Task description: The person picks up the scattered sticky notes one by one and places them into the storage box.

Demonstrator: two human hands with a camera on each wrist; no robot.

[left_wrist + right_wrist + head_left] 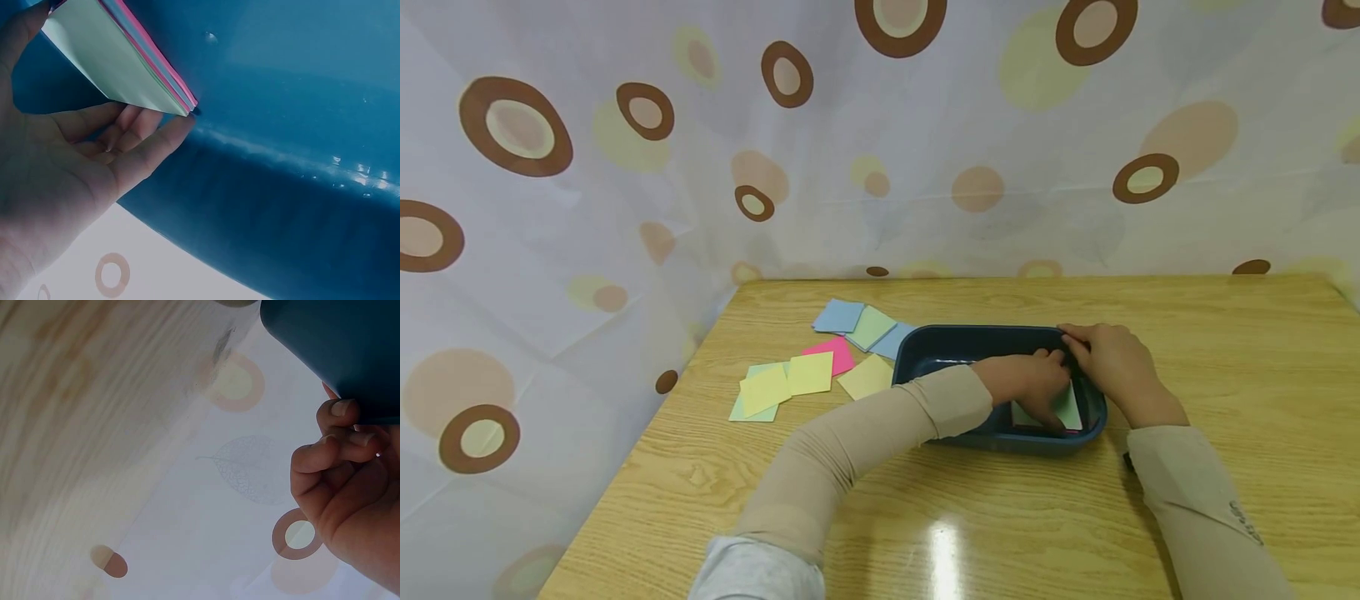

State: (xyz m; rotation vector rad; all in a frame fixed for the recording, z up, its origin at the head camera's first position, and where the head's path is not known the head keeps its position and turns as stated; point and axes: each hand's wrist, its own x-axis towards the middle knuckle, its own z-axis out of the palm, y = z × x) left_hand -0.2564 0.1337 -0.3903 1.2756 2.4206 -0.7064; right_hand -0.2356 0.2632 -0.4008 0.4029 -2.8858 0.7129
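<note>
A dark blue plastic basin (1045,446) sits on the table, with my left hand (1037,385) reaching down into its right end. That hand holds a stack of square paper notes (112,56) by its edges, thumb at one side and fingertips at the opposite one. Pale green is the top sheet; pink and blue layers show along the stack's side in the left wrist view. At the basin's far right corner my right hand (1118,367) grips the rim, thumb over the top. Its other fingers (315,456) are curled against the outside in the right wrist view.
Left of the basin, loose notes lie spread on the wooden table (1000,517): blue ones (838,316), a green one (871,327), a pink one (844,352) and several yellow ones (810,372). A patterned white cloth (880,150) hangs behind the table and along its left.
</note>
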